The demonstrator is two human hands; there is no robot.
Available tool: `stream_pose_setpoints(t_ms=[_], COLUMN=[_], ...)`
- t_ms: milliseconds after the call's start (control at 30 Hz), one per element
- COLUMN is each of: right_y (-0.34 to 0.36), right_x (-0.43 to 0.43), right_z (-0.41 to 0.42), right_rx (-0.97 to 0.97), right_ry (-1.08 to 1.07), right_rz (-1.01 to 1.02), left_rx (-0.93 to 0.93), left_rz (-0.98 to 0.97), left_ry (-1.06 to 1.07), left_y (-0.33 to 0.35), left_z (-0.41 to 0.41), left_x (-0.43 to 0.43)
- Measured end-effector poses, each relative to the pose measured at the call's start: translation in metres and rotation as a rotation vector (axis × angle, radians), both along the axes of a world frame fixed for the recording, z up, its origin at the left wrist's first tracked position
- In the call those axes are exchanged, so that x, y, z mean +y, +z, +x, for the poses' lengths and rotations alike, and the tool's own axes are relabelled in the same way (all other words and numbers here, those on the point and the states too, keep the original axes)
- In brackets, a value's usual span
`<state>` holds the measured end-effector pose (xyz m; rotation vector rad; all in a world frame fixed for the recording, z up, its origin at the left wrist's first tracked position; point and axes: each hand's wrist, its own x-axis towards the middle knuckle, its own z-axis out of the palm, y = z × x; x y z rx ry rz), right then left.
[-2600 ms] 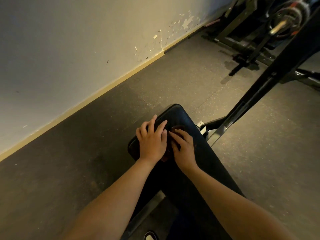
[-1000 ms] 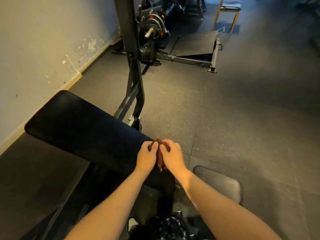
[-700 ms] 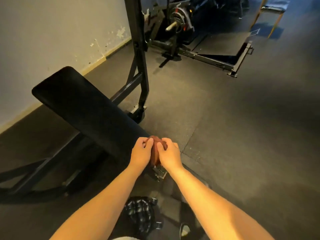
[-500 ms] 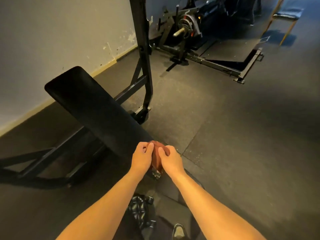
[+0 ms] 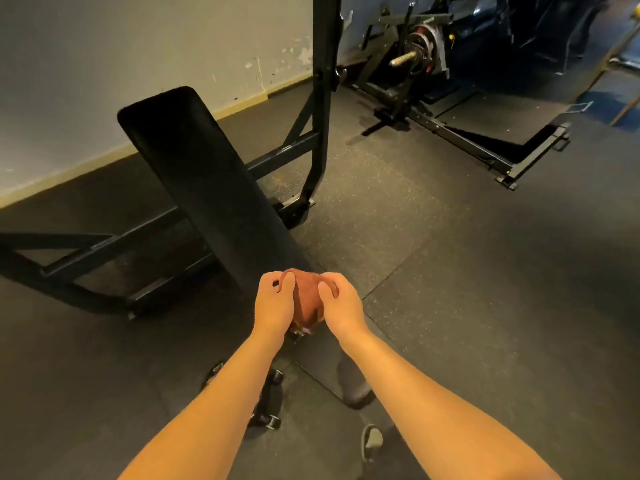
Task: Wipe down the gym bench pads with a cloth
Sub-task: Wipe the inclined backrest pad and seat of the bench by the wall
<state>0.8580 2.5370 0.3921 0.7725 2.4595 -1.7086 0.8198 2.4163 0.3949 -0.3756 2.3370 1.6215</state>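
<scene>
A long black bench back pad (image 5: 204,174) slants from the upper left down to the middle of the view. At its near end both hands hold a bunched reddish-brown cloth (image 5: 306,299). My left hand (image 5: 275,303) grips the cloth's left side with curled fingers. My right hand (image 5: 341,304) grips its right side the same way. A second, smaller black seat pad (image 5: 332,362) lies just below the hands, partly hidden by my forearms.
The bench's black steel frame (image 5: 104,251) spreads over the floor at left, with an upright post (image 5: 323,98) behind the pad. A weight machine with a plate-loaded bar (image 5: 419,46) stands at the back. Dark rubber floor (image 5: 485,271) spreads to the right. A pale wall (image 5: 121,46) runs along the left.
The hands and cloth slid from the far end of the back pad to its near end. The view swung around, and the pad now slants away from me.
</scene>
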Motion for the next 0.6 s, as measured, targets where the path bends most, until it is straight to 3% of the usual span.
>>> stream_pose_setpoints(t_ms=[300,467,600], right_y=[0.0,0.035,0.056], right_x=[0.159,0.266,0.319], right_z=[-0.071,-0.113,-0.161], right_rx=[0.061,-0.016,-0.002], right_ry=[0.207,0.343,0.363], right_rz=[0.071,-0.08,-0.108], left_rx=[0.079,0.081,0.11], left_rz=[-0.028,0.004,0.012], left_ry=[0.168,0.23,0.234], left_y=[-0.012,0.011,0.03], left_z=[-0.05,-0.096,-0.139], left_x=[0.151,0.272,0.321])
